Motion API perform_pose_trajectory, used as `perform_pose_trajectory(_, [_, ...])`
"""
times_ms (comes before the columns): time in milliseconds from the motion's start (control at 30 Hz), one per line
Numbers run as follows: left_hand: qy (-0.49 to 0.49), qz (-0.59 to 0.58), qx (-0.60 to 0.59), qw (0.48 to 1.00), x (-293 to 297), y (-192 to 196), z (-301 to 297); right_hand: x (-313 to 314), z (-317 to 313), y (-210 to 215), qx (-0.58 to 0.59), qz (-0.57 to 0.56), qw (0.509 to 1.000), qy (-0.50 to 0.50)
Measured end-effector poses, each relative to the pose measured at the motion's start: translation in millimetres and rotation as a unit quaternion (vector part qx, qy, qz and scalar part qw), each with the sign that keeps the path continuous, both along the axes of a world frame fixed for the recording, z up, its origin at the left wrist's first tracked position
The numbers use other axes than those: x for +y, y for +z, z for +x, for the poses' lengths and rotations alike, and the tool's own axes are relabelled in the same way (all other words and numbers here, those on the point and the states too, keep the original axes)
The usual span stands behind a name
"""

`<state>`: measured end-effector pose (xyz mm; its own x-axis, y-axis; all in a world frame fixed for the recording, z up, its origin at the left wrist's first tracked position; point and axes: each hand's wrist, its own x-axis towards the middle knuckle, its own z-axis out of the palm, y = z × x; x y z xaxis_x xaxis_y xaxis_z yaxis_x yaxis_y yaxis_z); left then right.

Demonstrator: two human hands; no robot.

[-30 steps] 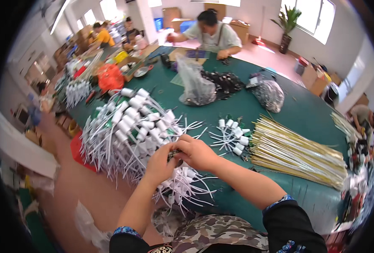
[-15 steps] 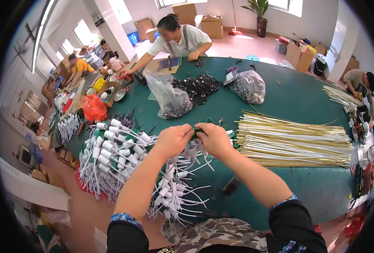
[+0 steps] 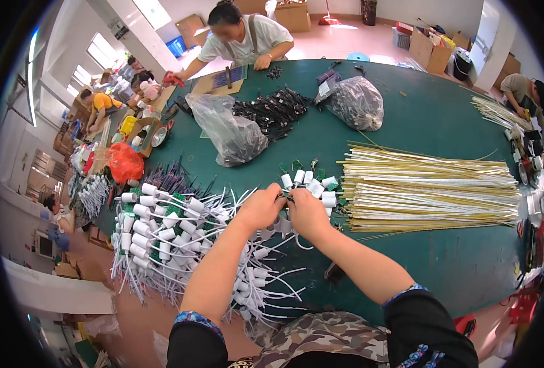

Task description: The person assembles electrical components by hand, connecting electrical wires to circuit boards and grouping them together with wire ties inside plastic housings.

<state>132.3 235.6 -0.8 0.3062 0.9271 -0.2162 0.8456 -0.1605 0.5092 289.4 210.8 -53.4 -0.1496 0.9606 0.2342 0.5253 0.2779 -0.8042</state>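
Observation:
My left hand [image 3: 261,208] and my right hand [image 3: 305,214] meet over the green table [image 3: 443,110], fingers pinched together on a small wired part that they mostly hide. Just beyond my fingertips lies a little cluster of white cylindrical caps on small green boards [image 3: 312,181]. A large heap of white capped wire assemblies [image 3: 167,236] spreads to the left and under my forearms. A long bundle of thin yellow rods [image 3: 431,191] lies to the right of my hands.
Two clear plastic bags of dark parts [image 3: 226,132] [image 3: 356,101] and a loose pile of black parts [image 3: 272,110] sit farther back. A person in a light shirt [image 3: 244,37] works at the far edge; others sit at the left and far right. An orange bag [image 3: 124,162] lies left.
The view has shifted so that the table sits lower and more to the right in the picture. My hands stay pinched together and now rest close to the small cluster of white caps.

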Motion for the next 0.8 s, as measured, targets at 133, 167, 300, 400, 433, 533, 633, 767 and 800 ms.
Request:
perform_pose_trajectory(133, [-0.055, -0.069, -0.020, 0.996, -1.7, -1.3, -4.9, 2.5, 20.5, 5.5, -0.010, -0.102, 0.989, 0.102])
perform_pose_trajectory(167, [-0.056, -0.071, -0.021, 0.996, -3.0, -6.7, -6.6, 5.6, 23.8, -0.7, 0.019, -0.065, 0.991, 0.120])
perform_pose_trajectory(300, [-0.040, -0.045, -0.179, 0.982, -12.2, -20.0, -12.9, 4.6, 25.6, 6.0, -0.029, -0.028, 0.983, 0.179])
perform_pose_trajectory(400, [-0.062, -0.067, -0.140, 0.986, -10.9, -8.6, -13.0, -4.3, 31.0, 2.4, 0.010, -0.027, 0.990, 0.139])
perform_pose_trajectory(433, [-0.091, -0.084, -0.072, 0.990, -10.0, -4.1, -10.8, -9.2, 30.0, -0.7, 0.009, -0.028, 0.990, 0.136])
perform_pose_trajectory(533, [-0.022, 0.043, 0.018, 0.999, -24.7, -15.6, 8.7, -20.5, 11.9, -16.4, -0.008, -0.028, 0.999, 0.044])
perform_pose_trajectory(633, [0.033, 0.009, 0.052, 0.998, -30.6, -14.9, 9.0, -21.2, 0.8, -28.6, 0.013, 0.008, 1.000, -0.015])
perform_pose_trajectory(767, [0.061, 0.092, -0.009, 0.994, -29.4, 26.3, -44.3, 1.7, 21.8, 2.1, 0.219, -0.176, 0.953, -0.109])
perform_pose_trajectory(800, [0.059, 0.109, -0.014, 0.992, -28.0, 36.6, -58.9, 16.4, 27.1, -1.5, 0.396, -0.228, 0.883, -0.105])
